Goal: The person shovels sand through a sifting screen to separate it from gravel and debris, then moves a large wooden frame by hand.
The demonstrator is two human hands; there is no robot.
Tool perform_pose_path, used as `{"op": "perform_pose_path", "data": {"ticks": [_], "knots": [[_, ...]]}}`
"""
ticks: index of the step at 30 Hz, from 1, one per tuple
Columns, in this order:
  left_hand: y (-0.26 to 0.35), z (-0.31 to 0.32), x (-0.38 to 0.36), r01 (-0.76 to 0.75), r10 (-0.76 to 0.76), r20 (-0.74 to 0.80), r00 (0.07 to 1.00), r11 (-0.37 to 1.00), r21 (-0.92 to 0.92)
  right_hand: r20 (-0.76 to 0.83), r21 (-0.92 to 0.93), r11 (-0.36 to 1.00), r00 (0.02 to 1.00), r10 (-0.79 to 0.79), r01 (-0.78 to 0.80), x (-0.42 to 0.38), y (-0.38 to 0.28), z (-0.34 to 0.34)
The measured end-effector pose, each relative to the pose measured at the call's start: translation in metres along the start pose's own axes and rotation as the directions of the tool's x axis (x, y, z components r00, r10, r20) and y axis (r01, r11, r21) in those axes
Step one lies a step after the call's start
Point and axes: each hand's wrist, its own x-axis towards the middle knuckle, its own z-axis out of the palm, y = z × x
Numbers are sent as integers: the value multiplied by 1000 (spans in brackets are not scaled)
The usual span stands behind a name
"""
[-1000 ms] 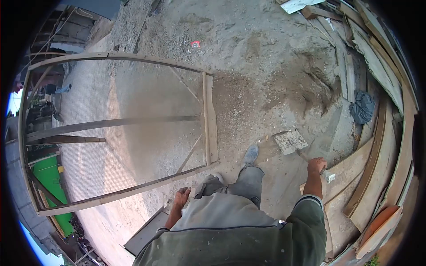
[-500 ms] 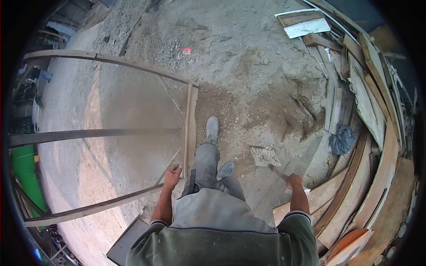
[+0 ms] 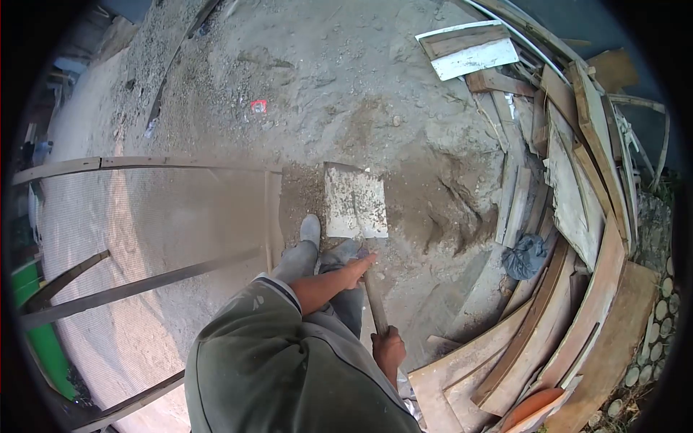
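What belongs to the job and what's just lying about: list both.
Likely in the job:
pale square-bladed, wooden-handled shovel, held in left hand and right hand
wooden-framed mesh screen
loose brown soil

Apparently lying about:
crumpled dark plastic bag
long brown wooden planks
small red scrap

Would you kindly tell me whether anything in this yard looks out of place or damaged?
A small red item on the grey ground and a crumpled dark bag among wooden boards look like stray litter; one pale board has a ragged, perhaps broken edge.

No legible text, brands or numbers, any print on red scrap too small to read
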Motion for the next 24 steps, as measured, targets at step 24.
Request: {"op": "perform_pose_path", "data": {"ticks": [24], "knots": [[140,-13,301,-110,94,-126,988,986,-128,370,68,917,863,343,-394,259,-148,106]]}}
